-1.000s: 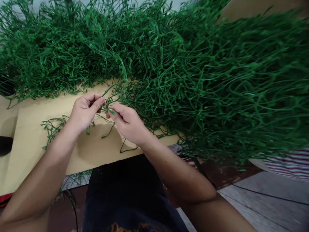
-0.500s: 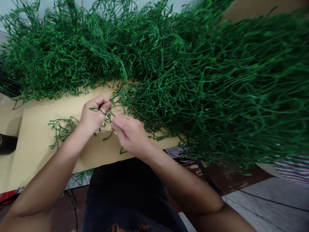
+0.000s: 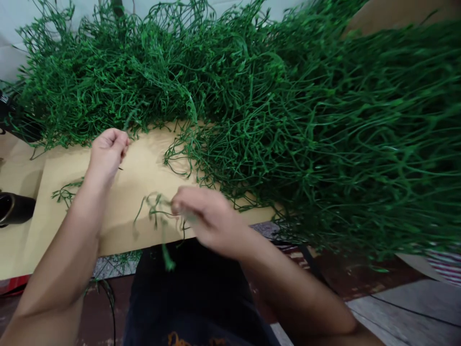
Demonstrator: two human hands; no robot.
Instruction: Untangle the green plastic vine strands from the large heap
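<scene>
Over the left part of the tan board (image 3: 140,161), my left hand (image 3: 110,149) is closed in a pinch on a thin green stem (image 3: 131,117) that rises blurred from the fingertips. Lower and to the right, my right hand (image 3: 207,216) is closed round several green stems (image 3: 156,211). These hang leftward past the board's front edge and are smeared by motion. A small green bunch (image 3: 66,193) lies on the board beside my left forearm. The large heap of green plastic stems (image 3: 252,105) spreads behind both hands and to the right.
A dark cylindrical cup or tube (image 3: 18,207) lies at the left edge. Brown cardboard (image 3: 399,17) shows at the top right. Striped cloth (image 3: 444,266) is at the right edge. More green stems (image 3: 122,261) lie below the board's front edge.
My hands have moved apart: the left went left and slightly up, the right went down and slightly right with stems in it. The view has shifted a little.
</scene>
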